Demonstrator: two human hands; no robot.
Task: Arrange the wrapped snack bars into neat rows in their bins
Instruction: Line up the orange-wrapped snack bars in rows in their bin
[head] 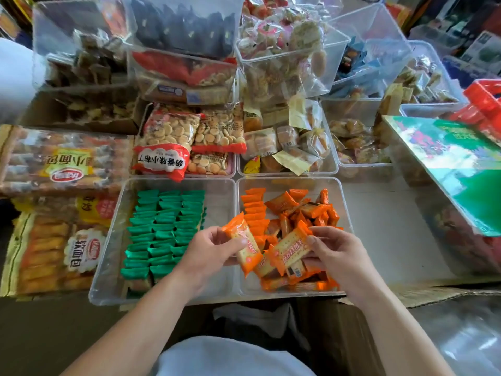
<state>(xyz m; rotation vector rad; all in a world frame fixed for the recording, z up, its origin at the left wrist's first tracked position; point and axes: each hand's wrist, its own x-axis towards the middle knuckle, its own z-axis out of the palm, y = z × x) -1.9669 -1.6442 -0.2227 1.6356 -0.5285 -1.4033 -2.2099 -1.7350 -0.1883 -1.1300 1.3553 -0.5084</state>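
Where two clear bins sit side by side before a person, the view begins at 9 o'clock with bread bags [65, 164] stacked at the far left. Just right of them, the left bin [108, 253] holds green bars [165, 229] stood on edge in three tidy rows running from 6 toward 12 o'clock; a strip along its right side is bare.

Reaching in from 7 o'clock, the left hand [208, 253] hovers over the seam between the bins. Its thumb and curled fingers pinch the first bar [245, 245], an orange packet tilted with its upper end toward 11 o'clock.

The right bin [344, 207] holds the orange bars [311, 210]. A short row [253, 210] stands along its left wall toward 12 o'clock, and the others lie in a loose heap across the middle and near end.

Above that heap, the second bar [291, 248] slants up toward 1 o'clock, gripped at its right end by the right hand [333, 253], whose fingers curl round it. This arm enters from 5 o'clock. The two held bars are close together; whether they touch is unclear.

At 3 o'clock, a green box [455, 164] sits at the far right.
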